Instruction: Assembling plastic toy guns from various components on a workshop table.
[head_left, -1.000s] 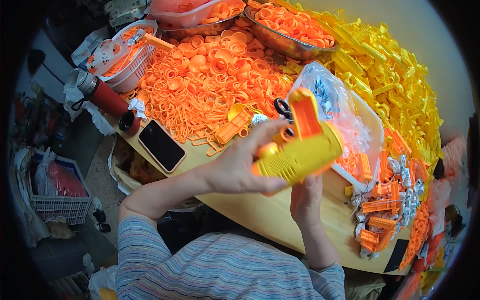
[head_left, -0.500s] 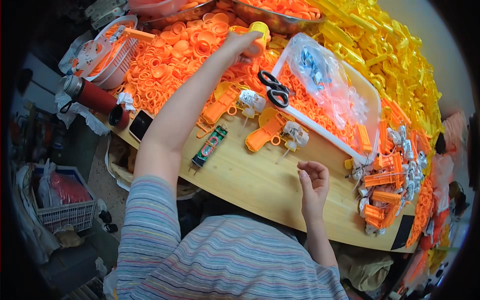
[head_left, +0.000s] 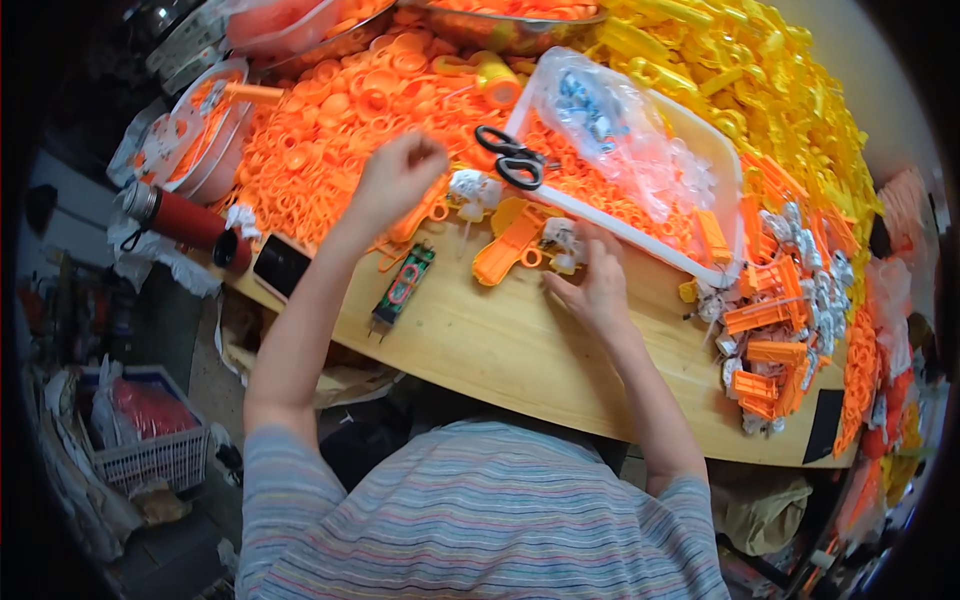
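Orange handle-shaped plastic piece (head_left: 505, 255): lies on the pale wooden tabletop (head_left: 470, 355), a whitish mechanism (head_left: 562, 241) at its right end.
Right hand (head_left: 597, 290): its grip is loosely parted, thumb away from the fingers, with the fingertips at the whitish mechanism; whether they touch it I cannot tell.
Left hand (head_left: 400, 180): fingers curled inward, grip mostly closed; its inside is hidden, so I cannot tell whether it has hold of anything.
Second orange plastic piece (head_left: 428, 208): partly behind the left hand, just beside another whitish mechanism (head_left: 473, 190).
Narrow green-and-black device (head_left: 402, 285): lies on the tabletop between the forearms, a reddish loop on its face.
Black-handled scissors (head_left: 512, 158): at the left edge of the white plastic tray (head_left: 725, 175), which holds small orange parts and a clear plastic bag (head_left: 600, 115).
Yellow-and-orange plastic body (head_left: 495, 80): rests at the back of the heap of orange plastic parts (head_left: 310, 135).
Yellow plastic parts (head_left: 800, 125): piled behind the tray, toward the right.
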